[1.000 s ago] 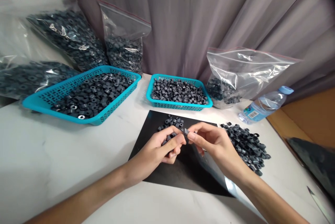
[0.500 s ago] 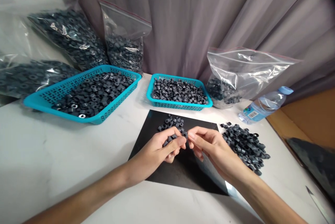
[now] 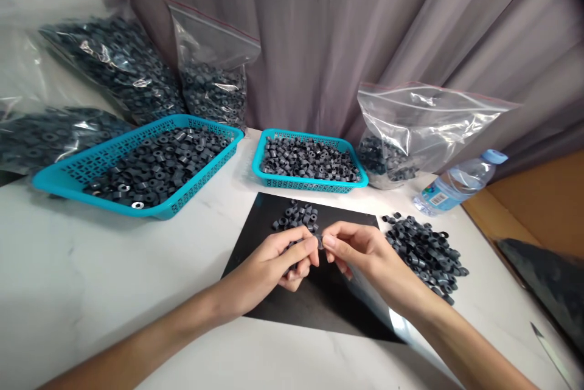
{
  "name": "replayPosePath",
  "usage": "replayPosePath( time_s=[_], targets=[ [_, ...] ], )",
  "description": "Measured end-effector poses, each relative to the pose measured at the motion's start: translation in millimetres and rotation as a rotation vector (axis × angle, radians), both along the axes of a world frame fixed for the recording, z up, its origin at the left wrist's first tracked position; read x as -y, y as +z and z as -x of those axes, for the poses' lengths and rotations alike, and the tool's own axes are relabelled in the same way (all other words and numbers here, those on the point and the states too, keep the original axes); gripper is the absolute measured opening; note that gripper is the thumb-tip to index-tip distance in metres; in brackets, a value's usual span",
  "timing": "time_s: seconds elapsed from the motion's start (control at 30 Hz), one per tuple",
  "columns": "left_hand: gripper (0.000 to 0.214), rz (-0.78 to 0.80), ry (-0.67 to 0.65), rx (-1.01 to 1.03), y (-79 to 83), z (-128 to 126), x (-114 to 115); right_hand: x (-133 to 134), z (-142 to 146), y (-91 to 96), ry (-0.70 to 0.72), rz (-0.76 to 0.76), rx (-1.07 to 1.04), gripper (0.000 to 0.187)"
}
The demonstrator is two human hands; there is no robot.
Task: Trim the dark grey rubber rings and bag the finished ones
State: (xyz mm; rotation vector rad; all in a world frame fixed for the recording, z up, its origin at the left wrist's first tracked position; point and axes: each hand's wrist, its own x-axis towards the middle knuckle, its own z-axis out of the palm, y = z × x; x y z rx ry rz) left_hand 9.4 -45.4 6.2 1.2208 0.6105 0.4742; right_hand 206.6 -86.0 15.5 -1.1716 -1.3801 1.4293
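Note:
Over the black mat (image 3: 319,308), my left hand (image 3: 283,256) is closed around several small dark grey ring-shaped parts, mostly hidden by the fingers. One dark grey ring (image 3: 319,242) sits between the fingertips of both hands. My right hand (image 3: 356,247) pinches at it with thumb and forefinger. Behind my left hand, a small heap of the same rings (image 3: 298,215) lies on the mat. A larger pile of dark grey pieces (image 3: 424,253) rests on the white table to the right of my right hand.
Two blue baskets, one left (image 3: 171,210) and one at centre back (image 3: 314,184), hold many rings. Clear zip bags of rings (image 3: 214,89) stand behind, another bag (image 3: 387,159) at right. A water bottle (image 3: 456,186) leans nearby. A pointed blade-like tool (image 3: 550,347) lies near the right edge.
My right fingertips have closed in on the ring at my left fingertips, which was facing me with its hole showing. The left fingers have curled further over the handful.

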Motion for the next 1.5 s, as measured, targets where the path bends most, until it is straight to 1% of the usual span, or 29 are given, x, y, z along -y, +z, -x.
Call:
replayPosePath(
  time_s=[0.07, 0.17, 0.3, 0.43, 0.53, 0.63, 0.77, 0.87, 1.07, 1.17, 1.33, 1.4, 1.5],
  targets=[
    [0.033, 0.048, -0.012, 0.019, 1.7, -1, 0, -1, 0, -2.5, 0.005, 0.01, -0.03, 0.04],
    [0.034, 0.068, -0.008, 0.03, 3.6, -1, 0, -1, -1, -6.1, 0.013, 0.033, -0.079, 0.036],
    [0.033, 0.066, -0.012, 0.043, 2.8, -1, 1, -1, -2, -8.0, 0.02, 0.05, -0.105, 0.032],
    [0.033, 0.065, -0.018, 0.06, -0.4, -1, 0, -1, -2, -7.8, 0.022, 0.054, -0.1, 0.033],
    [0.033, 0.036, -0.038, 0.057, -1.1, 0, 0, -1, -3, -5.5, 0.016, 0.041, -0.068, 0.034],
    [0.031, -0.055, -0.048, -0.026, 1.8, 2, 0, 0, -4, -0.9, 0.014, 0.004, -0.01, 0.035],
    [0.031, -0.247, -0.022, -0.182, 6.7, 5, 2, 2, -6, 4.3, 0.031, -0.038, 0.029, 0.031],
    [0.032, -0.363, -0.016, -0.203, 7.0, 5, 2, 3, -8, 5.6, 0.04, -0.046, 0.051, 0.028],
    [0.031, -0.503, 0.008, -0.218, 5.2, 6, 2, 2, -11, 7.9, 0.059, -0.058, 0.075, 0.028],
    [0.029, -0.593, 0.027, -0.23, 5.0, 5, 4, 2, -13, 10.6, 0.064, -0.101, 0.114, 0.025],
    [0.03, -0.685, 0.14, -0.211, 5.3, 3, 6, 3, -15, 15.5, 0.043, -0.195, 0.228, 0.024],
    [0.03, -0.673, 0.133, -0.213, 6.3, 3, 6, 3, -15, 16.8, 0.015, -0.272, 0.301, 0.022],
    [0.03, -0.567, 0.079, -0.238, 8.1, 4, 5, 5, -16, 18.4, -0.009, -0.43, 0.41, 0.018]
  ],
)
